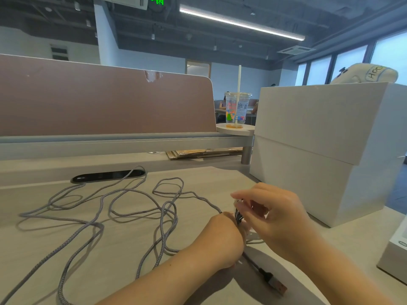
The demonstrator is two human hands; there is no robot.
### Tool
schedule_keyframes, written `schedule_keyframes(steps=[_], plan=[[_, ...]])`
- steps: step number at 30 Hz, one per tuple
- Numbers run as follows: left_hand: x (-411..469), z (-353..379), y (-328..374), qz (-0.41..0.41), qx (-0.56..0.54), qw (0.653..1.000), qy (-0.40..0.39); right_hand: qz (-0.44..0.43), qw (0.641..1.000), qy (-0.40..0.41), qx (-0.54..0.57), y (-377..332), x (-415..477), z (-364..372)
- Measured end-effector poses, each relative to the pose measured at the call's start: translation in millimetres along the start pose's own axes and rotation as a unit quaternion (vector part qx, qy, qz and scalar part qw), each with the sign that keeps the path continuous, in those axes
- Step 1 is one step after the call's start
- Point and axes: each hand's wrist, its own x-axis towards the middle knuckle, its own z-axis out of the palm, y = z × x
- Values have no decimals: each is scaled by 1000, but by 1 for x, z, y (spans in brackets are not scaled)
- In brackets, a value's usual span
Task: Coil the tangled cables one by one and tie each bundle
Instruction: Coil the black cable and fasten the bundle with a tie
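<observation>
Left hand (pixel 222 238): fingers grip dark thin cable bundle (pixel 239 217), near white cardboard box (pixel 319 150).
Right hand (pixel 272 214): fingers pinch bundle's top.
Grey braided cable (pixel 132 191): loose loops, farther left.

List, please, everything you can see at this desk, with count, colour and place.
grey cable: count unclear, grey, tangled across the desk
dark cable: one bundle, dark, between both hands
plug: one, dark with a metal end, front of desk
socket strip: one, black, set into desk, back left
cup: one, clear with colourful print and white straw, on round shelf
boxes: two, white, stacked at right
third box: one, white, right edge
pouch: one, white, atop boxes
partition: one, brown, behind desk
paper: stack, brown, under shelf
left hand: grips dark cable low
right hand: pinches its top
</observation>
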Motion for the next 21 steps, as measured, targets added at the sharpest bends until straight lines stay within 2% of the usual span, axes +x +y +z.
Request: schedule_keyframes(steps=[6,9,11,15,21], plan=[[3,-1,-1,-19,-18,1000,7,11,999,-29,21,3,0,-3],[-3,-1,2,-11,-30,998,61,49,997,-23,48,12,-4,0],[-9,0,3,11,-59,995,85,84,993,-19,79,18,-6,4],[-11,0,-3,44,-103,991,74,114,987,17,115,21,-8,14],[-11,-3,-8,97,-118,985,84,144,983,16,113,25,-11,14]])
